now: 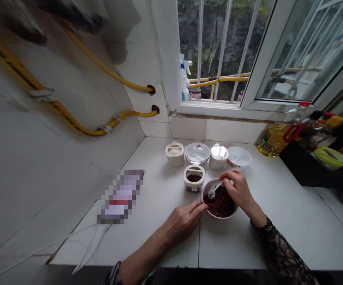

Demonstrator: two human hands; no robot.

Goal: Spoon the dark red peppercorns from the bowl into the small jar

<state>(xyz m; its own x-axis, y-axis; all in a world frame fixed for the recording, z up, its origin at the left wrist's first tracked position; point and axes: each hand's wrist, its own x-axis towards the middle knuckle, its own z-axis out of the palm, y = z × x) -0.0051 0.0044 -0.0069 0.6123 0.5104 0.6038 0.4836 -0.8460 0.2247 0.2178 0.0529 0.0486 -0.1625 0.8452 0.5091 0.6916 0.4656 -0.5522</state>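
A bowl (pixel 219 217) with a pinkish rim stands on the white counter, partly filled with dark red, coarse dried bits (pixel 222 204). My left hand (pixel 186 217) grips the bowl's left rim between thumb and fingers. Over the far side of the bowl, my right hand (pixel 236 188) pinches a small white spoon (pixel 214 190), whose head dips to the red bits. Just behind the bowl sits a square white-lidded jar (pixel 194 186), with similar dark red bits showing through its lid.
Behind stand a jar of pale contents (pixel 174 154), a clear-topped bowl (pixel 197 153), another lidded jar (pixel 218 156) and a white bowl (pixel 239 156). An oil bottle (pixel 274 136) and a black rack (pixel 305 166) of bottles are at right. A blurred-out object (pixel 121 197) with white cables lies left.
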